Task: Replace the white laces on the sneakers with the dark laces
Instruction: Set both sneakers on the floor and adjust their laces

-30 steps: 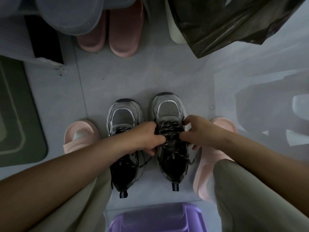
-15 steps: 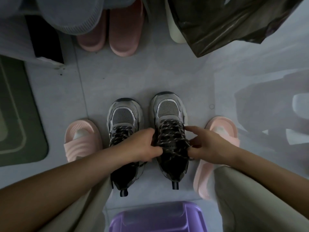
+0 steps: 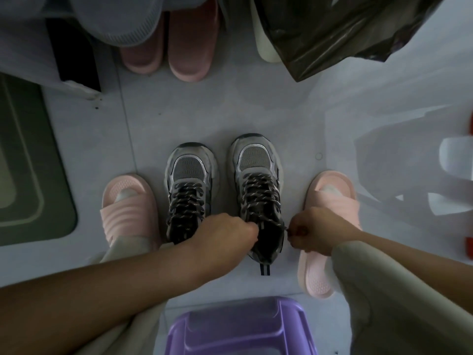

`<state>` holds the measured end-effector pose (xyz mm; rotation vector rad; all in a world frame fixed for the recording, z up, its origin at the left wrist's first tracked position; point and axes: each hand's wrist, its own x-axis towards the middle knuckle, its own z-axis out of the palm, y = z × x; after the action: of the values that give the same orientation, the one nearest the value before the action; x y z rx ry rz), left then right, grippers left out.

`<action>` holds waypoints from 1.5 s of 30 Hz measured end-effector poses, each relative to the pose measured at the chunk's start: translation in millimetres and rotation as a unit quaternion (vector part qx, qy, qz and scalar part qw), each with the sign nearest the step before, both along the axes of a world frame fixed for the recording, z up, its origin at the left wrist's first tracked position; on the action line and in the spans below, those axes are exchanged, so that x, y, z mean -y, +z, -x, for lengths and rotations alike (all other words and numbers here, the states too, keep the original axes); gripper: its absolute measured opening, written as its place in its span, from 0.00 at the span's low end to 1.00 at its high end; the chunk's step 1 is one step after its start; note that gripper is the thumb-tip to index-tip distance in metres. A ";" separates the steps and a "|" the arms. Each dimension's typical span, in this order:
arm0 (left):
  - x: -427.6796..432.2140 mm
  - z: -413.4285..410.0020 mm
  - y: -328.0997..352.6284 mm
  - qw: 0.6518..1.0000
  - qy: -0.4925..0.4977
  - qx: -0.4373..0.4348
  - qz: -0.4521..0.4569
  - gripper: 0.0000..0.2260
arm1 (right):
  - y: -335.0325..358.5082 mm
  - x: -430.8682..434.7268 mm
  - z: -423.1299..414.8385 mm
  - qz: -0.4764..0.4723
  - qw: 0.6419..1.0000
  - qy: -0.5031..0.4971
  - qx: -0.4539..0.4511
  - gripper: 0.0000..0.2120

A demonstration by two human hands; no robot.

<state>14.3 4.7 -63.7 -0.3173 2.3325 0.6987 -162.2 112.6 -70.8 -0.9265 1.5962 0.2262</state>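
Two grey sneakers stand side by side on the floor, toes pointing away: the left sneaker (image 3: 189, 185) and the right sneaker (image 3: 257, 180). Both carry dark speckled laces (image 3: 258, 196). My left hand (image 3: 225, 234) is curled at the left side of the right sneaker's collar, gripping the lace end there. My right hand (image 3: 311, 230) pinches the other dark lace end just off the sneaker's right side. The lace ends themselves are mostly hidden in my fingers. No white laces are in view.
My feet wear pink slippers, one (image 3: 126, 208) left of the sneakers and one (image 3: 330, 226) right. A purple plastic stool (image 3: 238, 329) sits below. More pink slippers (image 3: 192, 47), a dark plastic bag (image 3: 332, 34) and a green mat (image 3: 25, 162) lie around.
Both hands have slid from the middle of the right sneaker's lacing back to its collar and apart, drawing the dark lace ends outward. The lacing is now uncovered.
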 end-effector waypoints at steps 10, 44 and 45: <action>-12.4 -2.6 -17.0 0.984 0.128 0.008 -0.121 0.12 | 30.5 31.0 -10.4 0.112 0.947 -0.228 0.195 0.03; 120.5 -57.5 21.3 0.969 0.156 0.181 -0.057 0.18 | 9.3 54.1 5.3 0.021 0.992 0.087 -0.093 0.30; 111.3 -65.1 12.4 0.959 0.170 0.205 -0.099 0.19 | 4.4 52.5 -2.2 0.028 0.995 0.061 -0.077 0.26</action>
<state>79.4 -106.6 -51.3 -0.7114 1.8138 0.9256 -160.0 60.1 -66.4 -1.0730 1.6953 0.3466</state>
